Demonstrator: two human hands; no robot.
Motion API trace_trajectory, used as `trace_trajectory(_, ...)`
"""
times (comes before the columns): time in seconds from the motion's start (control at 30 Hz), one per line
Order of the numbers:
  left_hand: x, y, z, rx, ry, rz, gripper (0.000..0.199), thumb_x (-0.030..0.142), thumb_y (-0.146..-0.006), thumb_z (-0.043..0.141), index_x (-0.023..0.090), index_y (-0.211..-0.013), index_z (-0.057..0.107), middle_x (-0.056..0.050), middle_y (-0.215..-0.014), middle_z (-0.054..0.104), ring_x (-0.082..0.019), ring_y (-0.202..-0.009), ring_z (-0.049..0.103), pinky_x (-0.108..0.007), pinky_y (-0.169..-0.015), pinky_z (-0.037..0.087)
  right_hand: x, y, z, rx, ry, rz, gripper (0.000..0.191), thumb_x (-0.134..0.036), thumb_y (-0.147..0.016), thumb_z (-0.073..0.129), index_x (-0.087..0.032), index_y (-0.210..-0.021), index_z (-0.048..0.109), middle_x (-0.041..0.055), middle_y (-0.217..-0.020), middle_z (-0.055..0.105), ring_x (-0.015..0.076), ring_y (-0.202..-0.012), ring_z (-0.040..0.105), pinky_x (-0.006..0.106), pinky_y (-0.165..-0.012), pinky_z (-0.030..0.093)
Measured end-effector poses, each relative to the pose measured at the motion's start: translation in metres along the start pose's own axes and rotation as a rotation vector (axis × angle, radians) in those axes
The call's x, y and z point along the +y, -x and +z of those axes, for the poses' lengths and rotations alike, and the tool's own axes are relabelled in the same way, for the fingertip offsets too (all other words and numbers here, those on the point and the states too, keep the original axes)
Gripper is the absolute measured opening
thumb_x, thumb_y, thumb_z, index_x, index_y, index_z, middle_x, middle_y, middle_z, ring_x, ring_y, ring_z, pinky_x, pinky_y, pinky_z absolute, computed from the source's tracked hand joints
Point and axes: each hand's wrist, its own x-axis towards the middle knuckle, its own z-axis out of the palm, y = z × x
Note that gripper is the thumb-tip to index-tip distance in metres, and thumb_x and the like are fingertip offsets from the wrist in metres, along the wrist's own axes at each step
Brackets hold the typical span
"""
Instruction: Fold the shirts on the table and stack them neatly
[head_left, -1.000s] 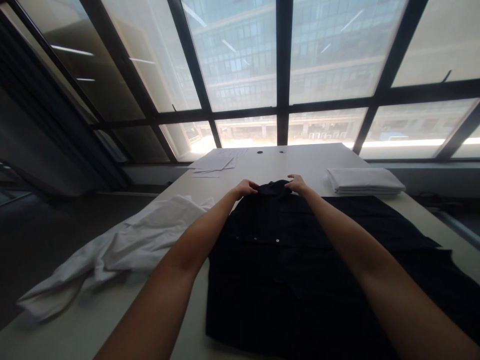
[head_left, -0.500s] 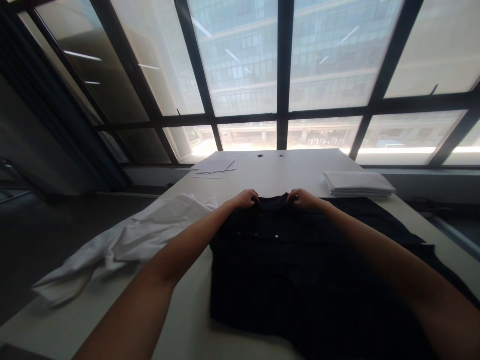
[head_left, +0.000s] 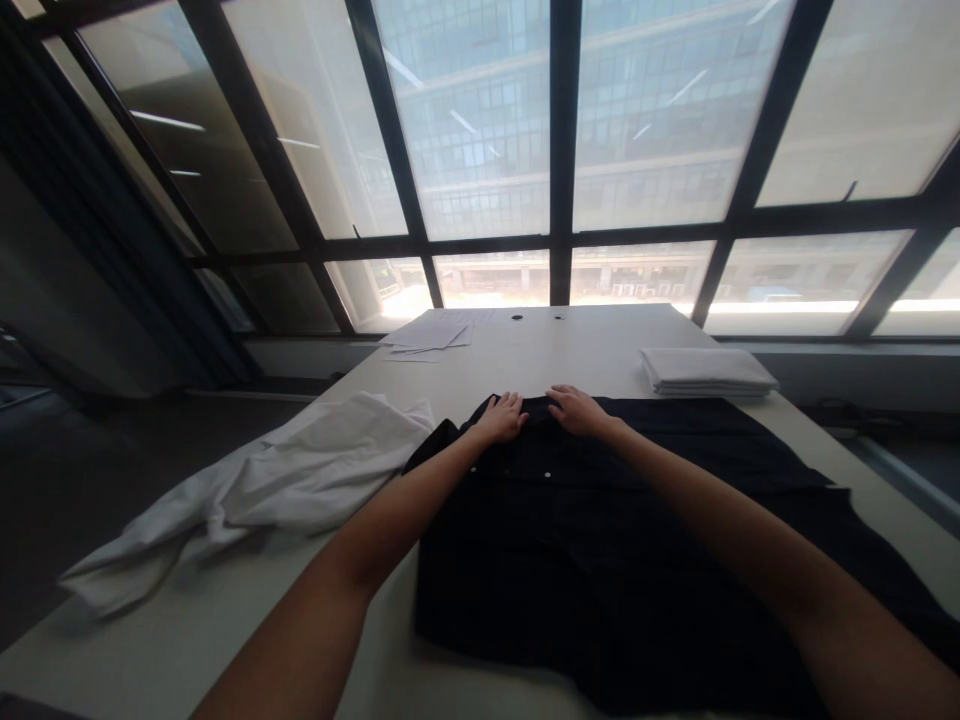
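beyond the dark garment [head_left: 525,560], free tabletop [head_left: 555,352] runs between folded cloth [head_left: 707,371] and (apparently flat) papers [head_left: 429,334].

Left hand [head_left: 504,417]: The palm faces down, away from my head camera; I cannot tell whether fabric is pinched beneath.
Right hand [head_left: 576,410]: Its back screens the palm, leaving me unable to read its hold.
Arms [head_left: 360,560]: The left is cut by the bottom edge, the right at the lower right corner; both cover parts of the garment.
Garment [head_left: 517,570]: Seams sink into black for me, and the cloth runs out of frame at right.
Papers [head_left: 431,335]: Print is too small for me to read.
Stack [head_left: 709,370]: I cannot count the layers.
Curtain [head_left: 112,215]: Cropped at left, lost in shadow.
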Motion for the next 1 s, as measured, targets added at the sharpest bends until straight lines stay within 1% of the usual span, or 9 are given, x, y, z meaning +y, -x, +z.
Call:
trace_trajectory(0.1, -0.007, 0.003, 0.01, -0.039, 0.046, -0.11, 0.064, 0.047, -0.105, 0.022, 0.01, -0.157, 0.028, -0.017, -0.166, 0.019, -0.032, -0.154, 0.015, -0.057, -0.121, 0.017, -0.02, 0.004, 0.02, -0.158, -0.003, 0.029, 0.076, -0.057, -0.099, 0.041, -0.013, -0.159, 0.027, 0.0171, -0.167, 0.017, 0.0309, -0.154, 0.012, 0.052, -0.122, 0.013)
trace_trajectory(0.2, -0.012, 0.003, 0.015, -0.016, 0.057, -0.159, 0.065, 0.047, -0.104, 0.021, 0.011, -0.158, 0.026, -0.015, -0.167, 0.018, -0.031, -0.154, 0.014, -0.056, -0.122, 0.014, -0.029, 0.011, 0.031, -0.27, -0.023, 0.087, 0.088, -0.07, -0.097, 0.029, -0.014, -0.162, 0.014, 0.0167, -0.168, 0.002, 0.0296, -0.155, -0.002, 0.058, -0.121, 0.001)
trace_trajectory(0.3, -0.012, 0.003, 0.017, 0.029, 0.033, -0.163, 0.063, 0.046, -0.104, 0.022, 0.012, -0.157, 0.03, -0.014, -0.166, 0.023, -0.03, -0.154, 0.016, -0.054, -0.122, 0.016, -0.028, 0.013, 0.03, -0.261, -0.067, 0.125, 0.084, -0.07, -0.098, 0.018, -0.014, -0.161, 0.022, 0.017, -0.168, 0.007, 0.0292, -0.155, 0.001, 0.056, -0.122, 0.004)
trace_trajectory(0.43, -0.004, 0.003, 0.017, 0.09, 0.013, -0.197, 0.059, 0.041, -0.104, 0.025, 0.013, -0.154, 0.035, -0.015, -0.163, 0.03, -0.032, -0.153, 0.021, -0.056, -0.121, 0.019, -0.026, 0.002, 0.025, -0.091, -0.044, 0.115, 0.065, -0.049, -0.105, 0.014, -0.015, -0.153, 0.042, 0.016, -0.166, 0.023, 0.0276, -0.154, 0.013, 0.052, -0.121, 0.014)
trace_trajectory(0.5, 0.005, 0.002, 0.017, 0.138, 0.005, -0.188, 0.057, 0.034, -0.103, 0.025, 0.01, -0.153, 0.036, -0.016, -0.162, 0.032, -0.031, -0.153, 0.021, -0.055, -0.122, 0.018, -0.026, -0.006, 0.028, -0.054, -0.001, 0.056, 0.059, -0.042, -0.105, 0.02, -0.015, -0.154, 0.039, 0.0143, -0.166, 0.022, 0.0256, -0.154, 0.013, 0.049, -0.122, 0.012)
trace_trajectory(0.63, 0.022, 0.002, 0.018, 0.128, 0.039, -0.053, 0.056, 0.033, -0.104, 0.023, 0.014, -0.155, 0.033, -0.011, -0.164, 0.031, -0.025, -0.153, 0.022, -0.049, -0.123, 0.019, -0.015, -0.021, 0.04, -0.152, 0.018, 0.031, 0.062, -0.042, -0.103, 0.027, -0.016, -0.159, 0.028, 0.0118, -0.167, 0.02, 0.0236, -0.154, 0.014, 0.049, -0.123, 0.012)
trace_trajectory(0.73, 0.028, 0.004, 0.019, 0.069, 0.066, -0.032, 0.06, 0.044, -0.104, 0.024, 0.017, -0.157, 0.032, -0.01, -0.165, 0.027, -0.027, -0.153, 0.021, -0.052, -0.123, 0.018, 0.006, -0.031, 0.043, -0.158, 0.026, 0.097, 0.062, -0.047, -0.103, 0.026, -0.019, -0.159, 0.029, 0.0106, -0.167, 0.02, 0.0234, -0.154, 0.013, 0.052, -0.122, 0.009)
trace_trajectory(0.87, 0.03, 0.008, 0.017, 0.059, 0.079, -0.054, 0.065, 0.054, -0.102, 0.025, 0.018, -0.156, 0.034, -0.009, -0.166, 0.024, -0.03, -0.154, 0.017, -0.053, -0.124, 0.015, 0.035, -0.038, 0.04, -0.145, 0.036, 0.236, 0.065, -0.053, -0.103, 0.024, -0.021, -0.159, 0.028, 0.0104, -0.168, 0.017, 0.0273, -0.155, 0.01, 0.058, -0.121, 0.008)
trace_trajectory(1.0, 0.029, 0.01, 0.013, 0.039, 0.107, -0.061, 0.078, 0.067, -0.098, 0.025, 0.017, -0.157, 0.031, -0.01, -0.167, 0.021, -0.033, -0.154, 0.013, -0.053, -0.124, 0.013, 0.045, -0.036, 0.034, -0.084, 0.05, 0.385, 0.064, -0.047, -0.104, 0.02, -0.015, -0.159, 0.026, 0.0172, -0.166, 0.02, 0.0309, -0.153, 0.015, 0.059, -0.119, 0.013)
